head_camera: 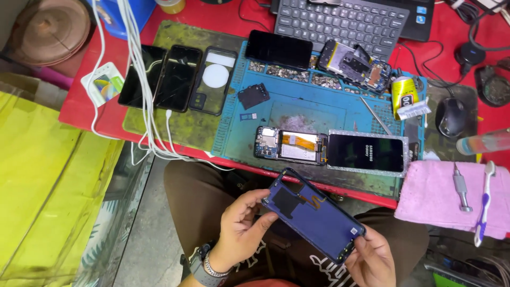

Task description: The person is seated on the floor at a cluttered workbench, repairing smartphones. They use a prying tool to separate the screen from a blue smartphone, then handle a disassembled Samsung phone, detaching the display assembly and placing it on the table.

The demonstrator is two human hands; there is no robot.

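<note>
Both hands are holding the blue phone back cover (314, 214) over the lap, below the red table (79, 114): left hand (241, 226) gripping its upper end, right hand (372, 258) pinching the lower corner. Holding by the edges is advisable, keeping fingers off the inner face.

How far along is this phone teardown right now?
Done: the opened phone lies on the blue mat, insides exposed. In hand: the left hand and right hand hold its blue back cover above the lap. Left: the cover is not back on.
</note>
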